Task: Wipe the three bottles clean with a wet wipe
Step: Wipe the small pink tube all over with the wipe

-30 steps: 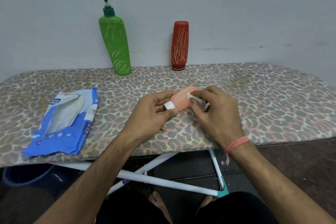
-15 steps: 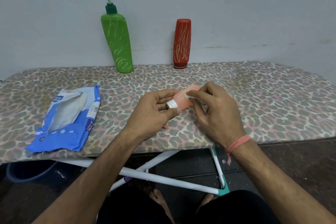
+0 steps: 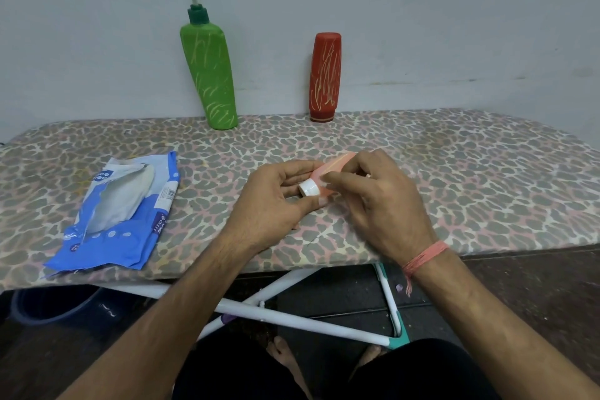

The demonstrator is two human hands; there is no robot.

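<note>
Pink bottle (image 3: 334, 169) under wipe, above the ironing board's (image 3: 454, 172) near edge.
Left hand (image 3: 272, 201) grips its white-capped end; long axis runs up-right. Right hand (image 3: 376, 201), nearer the body, pinches a wet wipe (image 3: 326, 184) against it.

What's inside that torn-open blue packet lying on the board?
Through the torn opening of the blue packet a whitish, folded layer shows, probably wet wipes or the inner lining. How many remain cannot be seen; the wrapper covers the rest.
</note>
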